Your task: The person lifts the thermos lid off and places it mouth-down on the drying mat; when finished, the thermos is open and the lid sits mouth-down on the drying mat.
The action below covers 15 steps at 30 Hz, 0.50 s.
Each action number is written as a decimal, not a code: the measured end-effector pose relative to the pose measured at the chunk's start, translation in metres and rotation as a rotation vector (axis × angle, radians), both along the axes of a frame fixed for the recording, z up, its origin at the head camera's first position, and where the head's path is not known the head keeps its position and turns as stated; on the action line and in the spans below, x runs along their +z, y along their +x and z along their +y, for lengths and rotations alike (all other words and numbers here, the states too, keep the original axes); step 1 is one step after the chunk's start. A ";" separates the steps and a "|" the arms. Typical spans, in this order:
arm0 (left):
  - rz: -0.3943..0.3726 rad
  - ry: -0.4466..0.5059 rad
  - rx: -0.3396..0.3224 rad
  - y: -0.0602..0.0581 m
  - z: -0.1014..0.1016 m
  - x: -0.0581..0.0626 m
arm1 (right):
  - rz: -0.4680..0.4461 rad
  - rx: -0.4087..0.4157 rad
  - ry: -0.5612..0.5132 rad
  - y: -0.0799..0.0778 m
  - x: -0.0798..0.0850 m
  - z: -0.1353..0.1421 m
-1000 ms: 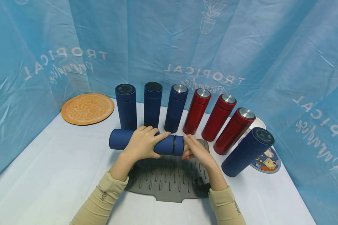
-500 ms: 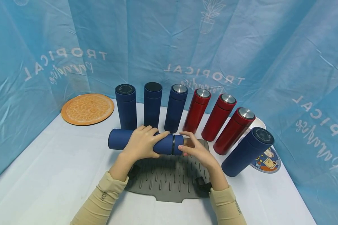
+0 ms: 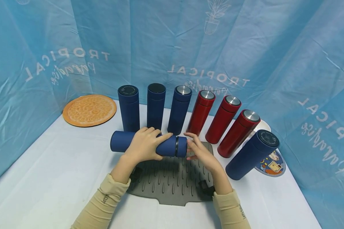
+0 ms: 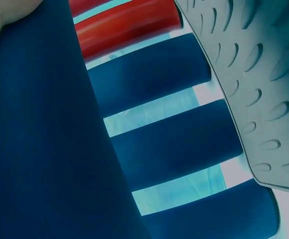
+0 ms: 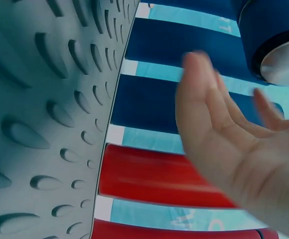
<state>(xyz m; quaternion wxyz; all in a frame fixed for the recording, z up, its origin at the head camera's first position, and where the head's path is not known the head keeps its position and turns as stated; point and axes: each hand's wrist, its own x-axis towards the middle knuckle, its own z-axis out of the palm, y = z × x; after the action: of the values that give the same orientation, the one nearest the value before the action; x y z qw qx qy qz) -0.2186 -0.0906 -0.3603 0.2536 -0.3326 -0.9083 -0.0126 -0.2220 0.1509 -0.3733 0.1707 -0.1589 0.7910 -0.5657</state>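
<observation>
My left hand point(image 3: 144, 144) grips a dark blue thermos flask point(image 3: 121, 141) around its middle, fingers over the top. The flask lies level above a grey ridged mat point(image 3: 172, 190), its cap end pointing right. A black ring separates cap from body. Beside the cap is my right hand point(image 3: 203, 156), its fingers loosely bent and holding nothing. In the right wrist view a gap shows between the right hand point(image 5: 234, 129) and the flask's silver-topped cap point(image 5: 286, 62). The left wrist view shows the held flask's body point(image 4: 45, 124) up close.
Behind stand upright blue flasks point(image 3: 129, 109) and three red flasks point(image 3: 200, 113) in a curved row. Another blue flask point(image 3: 250, 156) stands at the right, by a patterned round mat point(image 3: 275, 167) and a partly hidden white dish point(image 3: 263, 125). An orange round mat point(image 3: 89, 110) lies back left.
The right hand's fingers went from together at the cap's end to spread around the cap, and are now drawn off it. The left hand and flask have hardly moved.
</observation>
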 end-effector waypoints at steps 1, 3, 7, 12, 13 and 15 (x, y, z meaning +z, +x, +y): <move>0.000 0.002 -0.002 0.000 0.000 0.000 | -0.019 -0.021 0.012 0.000 0.000 0.000; 0.001 0.005 -0.004 0.000 0.001 0.000 | -0.038 -0.056 0.034 0.000 -0.001 -0.002; 0.001 0.011 -0.011 0.000 0.002 0.000 | -0.044 -0.071 0.043 -0.001 -0.001 -0.002; 0.004 0.006 -0.012 0.001 0.001 0.000 | -0.045 -0.031 0.006 -0.001 -0.001 0.002; 0.006 0.005 -0.011 0.001 0.001 0.000 | -0.041 -0.014 -0.009 -0.001 -0.001 0.003; 0.007 0.002 -0.009 0.001 0.001 0.001 | -0.016 0.011 -0.025 -0.001 -0.002 0.005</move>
<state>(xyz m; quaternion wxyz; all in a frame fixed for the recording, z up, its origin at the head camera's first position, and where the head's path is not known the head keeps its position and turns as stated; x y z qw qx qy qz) -0.2175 -0.0897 -0.3594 0.2569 -0.3364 -0.9059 -0.0134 -0.2227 0.1556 -0.3752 0.1784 -0.1608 0.7816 -0.5757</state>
